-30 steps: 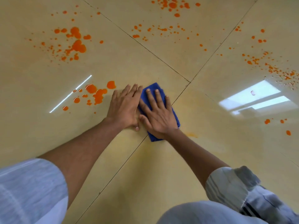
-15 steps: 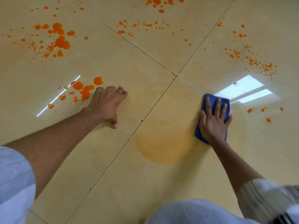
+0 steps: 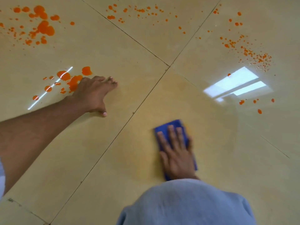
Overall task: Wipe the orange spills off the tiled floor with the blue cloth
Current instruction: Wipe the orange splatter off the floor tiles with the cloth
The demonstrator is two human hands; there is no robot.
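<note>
Head view, looking down at the tiled floor (image 3: pixel 113 46). The right hand (image 3: pixel 177 157) lies flat, palm down, on the blue cloth (image 3: pixel 168 125), fingers straight and spread; the grip is released (pressing, not clenched round anything). Cloth and hand show motion blur. The cloth sits on the near-right tile, just right of the diagonal grout line (image 3: pixel 129 114), with its far edge and right side showing past the hand. Round the cloth the tile carries a faint yellowish smear (image 3: pixel 146 156).

The left hand (image 3: pixel 93 95) rests on the near-left tile, well apart from the cloth, fingers extended, thumb tip on the floor; grip released, holding nothing. Its knuckle side touches or overlaps the edge of the nearest orange spills (image 3: pixel 73 82) (contact vs. overlap cannot be told).

More spatter: large blots at far left (image 3: pixel 43 27), small drops at top centre (image 3: pixel 138 11), a fine spray at far right (image 3: pixel 250 52), and a few drops near the window reflection (image 3: pixel 233 83). A pale blue garment (image 3: pixel 186 203) fills the bottom centre.
</note>
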